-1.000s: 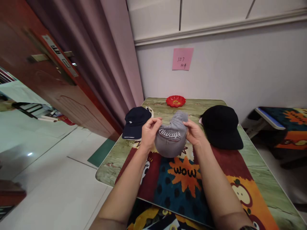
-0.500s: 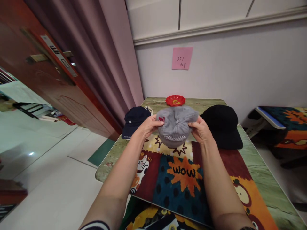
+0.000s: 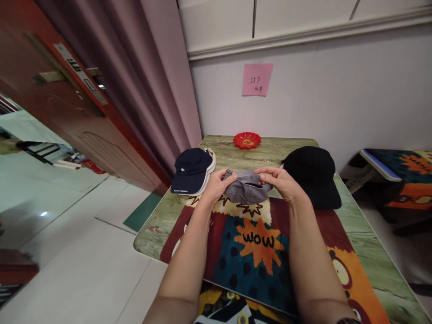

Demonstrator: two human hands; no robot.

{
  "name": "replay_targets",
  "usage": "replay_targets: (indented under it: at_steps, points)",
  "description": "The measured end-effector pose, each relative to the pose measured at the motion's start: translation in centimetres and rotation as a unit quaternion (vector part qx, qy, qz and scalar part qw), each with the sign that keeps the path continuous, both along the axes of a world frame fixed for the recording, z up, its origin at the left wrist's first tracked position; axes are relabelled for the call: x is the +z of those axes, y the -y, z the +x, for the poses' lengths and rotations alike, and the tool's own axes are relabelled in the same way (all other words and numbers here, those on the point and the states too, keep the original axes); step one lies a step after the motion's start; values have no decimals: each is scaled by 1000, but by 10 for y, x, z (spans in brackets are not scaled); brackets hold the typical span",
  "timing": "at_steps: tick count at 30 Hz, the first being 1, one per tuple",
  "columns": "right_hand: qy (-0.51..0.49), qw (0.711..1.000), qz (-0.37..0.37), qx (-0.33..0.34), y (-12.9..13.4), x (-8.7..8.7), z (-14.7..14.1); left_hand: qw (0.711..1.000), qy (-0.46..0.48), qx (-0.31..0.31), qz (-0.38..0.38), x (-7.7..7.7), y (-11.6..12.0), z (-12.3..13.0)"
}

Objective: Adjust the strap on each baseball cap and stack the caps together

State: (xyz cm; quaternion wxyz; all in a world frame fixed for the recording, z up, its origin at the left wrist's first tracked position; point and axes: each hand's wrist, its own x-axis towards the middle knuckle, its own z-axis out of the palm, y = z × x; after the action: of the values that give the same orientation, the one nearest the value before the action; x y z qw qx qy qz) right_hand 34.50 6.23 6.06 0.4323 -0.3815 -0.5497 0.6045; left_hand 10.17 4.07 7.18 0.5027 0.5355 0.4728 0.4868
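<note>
A gray cap (image 3: 248, 192) is held over the middle of the table, its opening and back strap facing me. My left hand (image 3: 218, 185) pinches its left side, near a strap buckle. On the right side, my right hand (image 3: 278, 180) grips the edge between thumb and fingers. To the left lies a navy cap (image 3: 191, 168) on top of a pale one. A black cap (image 3: 312, 175) rests on the right part of the table.
A red scalloped dish (image 3: 247, 140) stands at the back of the table (image 3: 151, 234). A colorful mat (image 3: 256, 270) with "WOW" covers the front. A wooden door and curtain are at left, another table at right.
The gray cap has been turned, so its opening now shows instead of its crown and lettering. Both hands have shifted their grip, and the left hand has moved slightly right.
</note>
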Motion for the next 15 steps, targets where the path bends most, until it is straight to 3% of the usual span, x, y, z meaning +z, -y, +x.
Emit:
replay_targets:
  at_steps: [6,11,15]
  points:
    - [31,999,19,28,12,20,-8,999,-25,-25,19,6,13,1]
    - [-60,989,71,-112,16,29,-17,997,-8,52,56,-1,15,4]
    - [-70,982,82,-154,20,35,-19,994,-22,66,83,2,17,7]
